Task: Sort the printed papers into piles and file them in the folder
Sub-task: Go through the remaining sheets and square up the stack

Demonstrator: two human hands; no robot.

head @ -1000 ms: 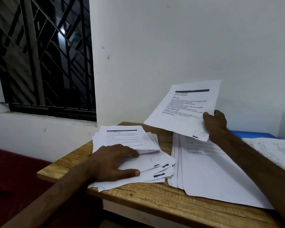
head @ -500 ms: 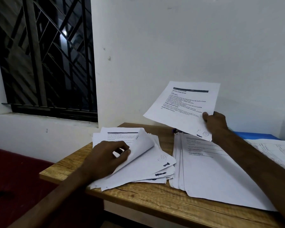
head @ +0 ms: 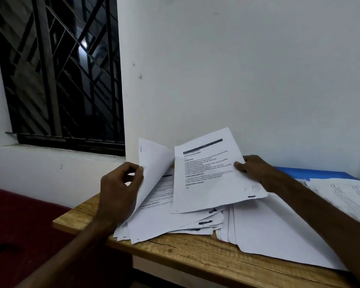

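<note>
Wooden table (head: 195, 252), mid-sort: the left hand (head: 119, 190) pinches up the top sheet (head: 154, 167) of a fanned pile (head: 175, 219) at the table's left end. The right hand (head: 252, 169) grips a printed page (head: 212, 175) just above it. A neater stack (head: 279, 235) lies mid-table. The blue folder (head: 312, 173) sits at the table's back right, partly under papers, so filing looks not yet begun.

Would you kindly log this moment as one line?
left hand pinches curled sheet | right hand holds printed sheet over left pile | blue folder untouched
</note>
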